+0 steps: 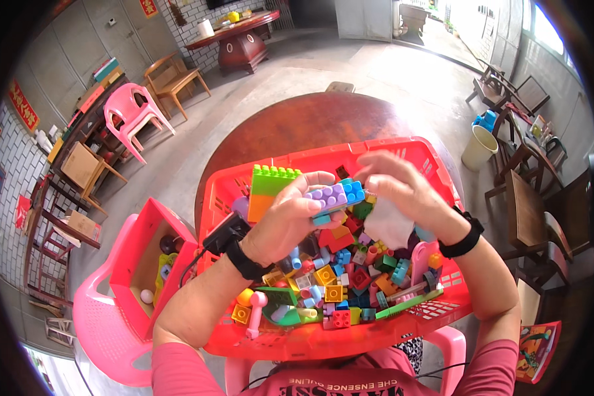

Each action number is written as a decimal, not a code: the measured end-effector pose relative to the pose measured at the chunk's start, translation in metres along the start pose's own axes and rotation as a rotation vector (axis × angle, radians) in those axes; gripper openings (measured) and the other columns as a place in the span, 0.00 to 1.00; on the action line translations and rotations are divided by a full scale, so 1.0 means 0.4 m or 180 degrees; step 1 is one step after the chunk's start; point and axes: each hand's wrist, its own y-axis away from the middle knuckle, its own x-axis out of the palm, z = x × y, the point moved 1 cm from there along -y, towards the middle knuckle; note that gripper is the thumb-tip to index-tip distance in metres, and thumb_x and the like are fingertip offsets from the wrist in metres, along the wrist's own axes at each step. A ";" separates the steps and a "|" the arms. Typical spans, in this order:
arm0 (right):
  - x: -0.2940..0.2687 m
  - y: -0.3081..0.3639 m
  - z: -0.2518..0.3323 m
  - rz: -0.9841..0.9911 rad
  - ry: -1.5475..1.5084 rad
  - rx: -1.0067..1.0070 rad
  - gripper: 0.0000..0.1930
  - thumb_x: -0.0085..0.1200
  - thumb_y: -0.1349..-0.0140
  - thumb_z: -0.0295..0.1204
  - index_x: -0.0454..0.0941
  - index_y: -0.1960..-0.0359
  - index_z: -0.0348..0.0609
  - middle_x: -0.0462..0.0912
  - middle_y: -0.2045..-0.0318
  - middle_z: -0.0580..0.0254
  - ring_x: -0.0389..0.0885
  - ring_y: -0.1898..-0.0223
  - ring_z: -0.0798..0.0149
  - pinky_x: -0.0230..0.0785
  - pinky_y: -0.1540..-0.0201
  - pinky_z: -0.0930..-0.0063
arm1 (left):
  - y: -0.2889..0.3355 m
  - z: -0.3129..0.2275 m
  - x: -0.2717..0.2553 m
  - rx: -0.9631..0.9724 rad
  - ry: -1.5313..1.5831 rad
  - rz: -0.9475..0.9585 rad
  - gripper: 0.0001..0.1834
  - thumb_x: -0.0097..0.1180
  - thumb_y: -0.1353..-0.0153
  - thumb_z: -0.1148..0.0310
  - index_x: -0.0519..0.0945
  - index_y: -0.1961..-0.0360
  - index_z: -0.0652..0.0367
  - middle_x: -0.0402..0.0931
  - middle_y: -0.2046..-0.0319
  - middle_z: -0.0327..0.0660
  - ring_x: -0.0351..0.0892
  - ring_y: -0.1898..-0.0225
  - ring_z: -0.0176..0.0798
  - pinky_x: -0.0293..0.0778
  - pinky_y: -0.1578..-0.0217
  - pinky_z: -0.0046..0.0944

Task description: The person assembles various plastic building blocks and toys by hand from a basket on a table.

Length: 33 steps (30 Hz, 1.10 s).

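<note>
Above a red plastic basket, my left hand grips a small stack of toy building bricks, with a purple brick and a blue brick on top and teal showing below. My right hand is close on the right, slightly blurred, its fingers curved towards the blue end. A white cloth hangs from beneath its thumb and palm. Loose bricks of many colours fill the basket. Just behind my left hand stands a tall block of green bricks over orange ones.
The basket rests against a round wooden table. To the left, a pink chair carries a red box with a few toys inside. A cream bin and wooden chairs are on the right.
</note>
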 end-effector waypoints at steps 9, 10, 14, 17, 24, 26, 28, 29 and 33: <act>0.027 0.007 -0.024 0.0332 -0.0063 0.0175 0.30 0.67 0.48 0.31 0.68 0.44 0.35 0.80 0.56 0.54 0.79 0.55 0.65 0.73 0.51 0.71 | 0.003 0.000 -0.006 -0.0252 -0.1401 0.0270 0.42 0.63 0.51 0.69 0.59 0.35 0.66 0.66 0.48 0.46 0.69 0.42 0.39 0.66 0.41 0.37; 0.031 0.008 -0.021 0.0339 0.0083 0.0062 0.31 0.67 0.49 0.30 0.68 0.44 0.35 0.80 0.56 0.53 0.80 0.55 0.65 0.74 0.52 0.70 | 0.002 0.008 -0.006 -0.0335 -0.1870 0.0105 0.46 0.69 0.54 0.64 0.60 0.36 0.67 0.66 0.48 0.48 0.68 0.42 0.42 0.66 0.42 0.38; 0.036 0.014 -0.015 0.0478 0.0648 -0.0100 0.36 0.67 0.53 0.23 0.66 0.40 0.39 0.79 0.53 0.54 0.81 0.53 0.65 0.77 0.52 0.70 | 0.001 0.029 0.002 0.0157 -0.2765 -0.0010 0.48 0.75 0.60 0.58 0.64 0.40 0.67 0.68 0.48 0.51 0.70 0.44 0.44 0.68 0.44 0.41; 0.033 0.013 -0.014 0.0439 0.0954 -0.0303 0.34 0.67 0.53 0.26 0.68 0.42 0.37 0.81 0.59 0.51 0.84 0.61 0.62 0.77 0.58 0.69 | -0.002 0.028 0.005 0.0452 -0.2772 -0.0093 0.43 0.76 0.61 0.58 0.68 0.46 0.67 0.72 0.52 0.51 0.74 0.49 0.44 0.70 0.47 0.41; 0.024 0.012 -0.001 0.0659 0.0917 -0.0186 0.38 0.67 0.55 0.21 0.67 0.38 0.41 0.81 0.54 0.58 0.82 0.57 0.67 0.79 0.56 0.70 | 0.007 0.015 0.026 0.0725 -0.3105 -0.0307 0.37 0.77 0.63 0.59 0.73 0.54 0.66 0.78 0.61 0.48 0.79 0.59 0.43 0.74 0.54 0.40; 0.021 0.014 -0.001 0.0700 0.0949 -0.0199 0.37 0.67 0.53 0.23 0.67 0.38 0.41 0.81 0.54 0.58 0.82 0.57 0.67 0.78 0.56 0.70 | 0.009 0.014 0.033 0.0729 -0.3069 -0.0328 0.36 0.76 0.63 0.59 0.73 0.55 0.66 0.78 0.62 0.48 0.79 0.59 0.41 0.74 0.55 0.40; 0.018 0.017 -0.008 0.0681 0.0951 -0.0230 0.35 0.67 0.50 0.24 0.67 0.38 0.41 0.81 0.54 0.57 0.81 0.57 0.68 0.77 0.55 0.71 | 0.009 0.014 0.031 0.0577 -0.2867 -0.0313 0.34 0.76 0.62 0.60 0.74 0.55 0.66 0.78 0.63 0.45 0.79 0.61 0.39 0.74 0.56 0.38; 0.019 0.015 -0.016 0.0654 0.0942 -0.0249 0.34 0.67 0.49 0.25 0.67 0.39 0.40 0.81 0.54 0.57 0.81 0.56 0.68 0.76 0.55 0.71 | 0.008 0.014 0.027 0.0481 -0.2760 -0.0318 0.34 0.75 0.62 0.61 0.74 0.55 0.66 0.78 0.63 0.43 0.79 0.62 0.37 0.74 0.57 0.37; 0.022 0.010 -0.043 0.0391 0.0437 0.0253 0.28 0.63 0.42 0.27 0.67 0.41 0.39 0.80 0.55 0.58 0.79 0.56 0.71 0.74 0.53 0.72 | -0.001 0.022 -0.013 -0.0309 -0.1569 -0.0298 0.24 0.68 0.53 0.59 0.75 0.58 0.61 0.75 0.66 0.37 0.77 0.64 0.31 0.73 0.61 0.33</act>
